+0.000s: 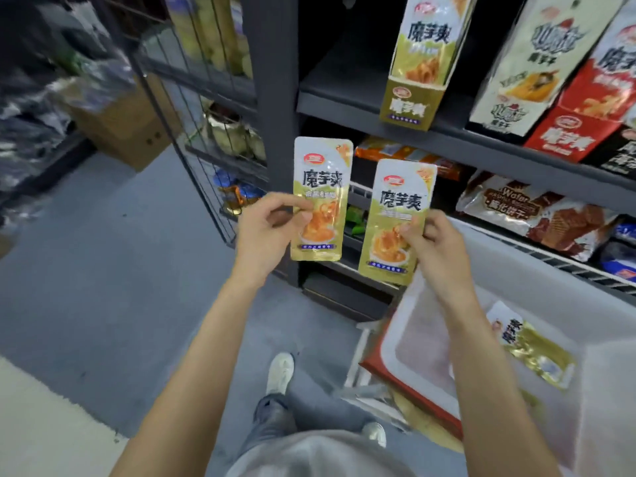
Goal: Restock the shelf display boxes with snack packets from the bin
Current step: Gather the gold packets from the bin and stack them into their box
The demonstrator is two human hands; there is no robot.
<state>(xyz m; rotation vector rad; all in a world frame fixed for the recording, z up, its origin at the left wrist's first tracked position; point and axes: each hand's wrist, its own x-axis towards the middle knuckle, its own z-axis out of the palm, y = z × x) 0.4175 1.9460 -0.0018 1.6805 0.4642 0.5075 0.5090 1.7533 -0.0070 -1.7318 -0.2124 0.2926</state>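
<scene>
Dark shelving (447, 132) behind; left hand (265, 228) and right hand (437, 242) each pinching a gold packet (321, 187), second packet (401, 215); likely light, floppy, slick; best gripped mid-edge.

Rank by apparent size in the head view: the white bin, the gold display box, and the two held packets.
1. White bin, nearest the camera.
2. Gold display box, partly hidden by contents.
3. Left-hand packet and right-hand packet: alike, no ranking.

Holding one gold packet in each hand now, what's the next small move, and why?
Probably lift both up to the gold display box on the shelf above and slot them in. The left hand pinches one gold packet, the right hand another, both upright and facing you. Their print matches that box, which stands open-topped with a packet already in it. One more packet waits in the bin.
</scene>
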